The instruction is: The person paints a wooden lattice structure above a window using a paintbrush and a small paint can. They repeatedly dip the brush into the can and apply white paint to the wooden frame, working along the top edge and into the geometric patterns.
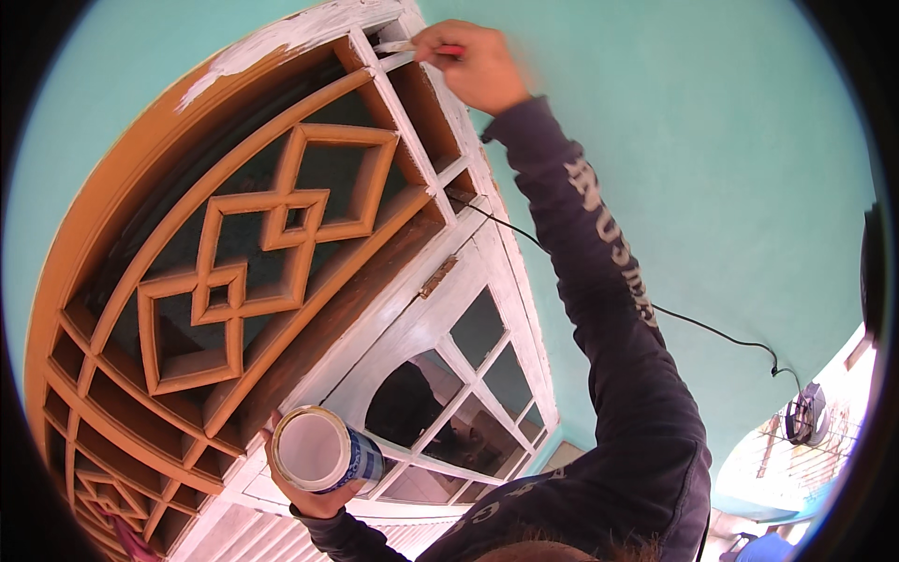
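- While the right hand (479,70) pinches a brush with a red handle (453,51), the brush points left from the fingers toward the white bars (398,112) at the frame's upper corner.
- The left hand (318,502) is wrapped around a paint can (361,461), its pale open mouth facing the camera, well apart from the brush.
- Left of the right hand spreads the orange-brown lattice (314,248), with white paint along part of the arched frame (272,42).
- Beneath the lattice is a white door (384,337) with glass panes; the can covers part of its edge.
- The dark right sleeve (613,281) crosses the turquoise wall (730,169) and hides part of a black cable (707,326).
- Counted: one brush, one can, one cable; in the lattice's main panel, three large diamonds overlap, forming two small ones.
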Demonstrator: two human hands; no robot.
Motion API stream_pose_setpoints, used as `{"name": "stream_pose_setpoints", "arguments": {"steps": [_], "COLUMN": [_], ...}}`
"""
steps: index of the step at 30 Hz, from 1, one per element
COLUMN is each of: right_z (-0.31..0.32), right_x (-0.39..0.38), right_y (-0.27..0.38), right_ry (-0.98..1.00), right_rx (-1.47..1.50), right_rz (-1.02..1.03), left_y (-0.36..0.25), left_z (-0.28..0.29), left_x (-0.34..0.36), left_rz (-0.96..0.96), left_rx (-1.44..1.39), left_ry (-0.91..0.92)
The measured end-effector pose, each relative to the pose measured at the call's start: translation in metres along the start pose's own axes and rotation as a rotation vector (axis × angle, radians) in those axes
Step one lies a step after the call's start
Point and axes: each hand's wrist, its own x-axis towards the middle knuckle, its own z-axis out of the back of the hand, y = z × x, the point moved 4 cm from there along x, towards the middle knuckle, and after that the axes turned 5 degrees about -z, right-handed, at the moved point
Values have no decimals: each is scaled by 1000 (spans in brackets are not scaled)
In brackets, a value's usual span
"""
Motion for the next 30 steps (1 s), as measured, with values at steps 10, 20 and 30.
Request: {"name": "stream_pose_setpoints", "arguments": {"steps": [10,20,30], "right_z": [-11,1,12], "right_x": [15,-3,25], "right_y": [-14,6,11], "right_ry": [-73,34,-49], "right_rx": [-35,-74,6], "right_rz": [127,106,57], "left_y": [-4,-6,-8], "left_z": [-2,-3,0], "left_x": [2,2,8], "left_rz": [11,19,30], "left_rx": [-4,-17,35], "left_ry": [-22,-75,27]}}
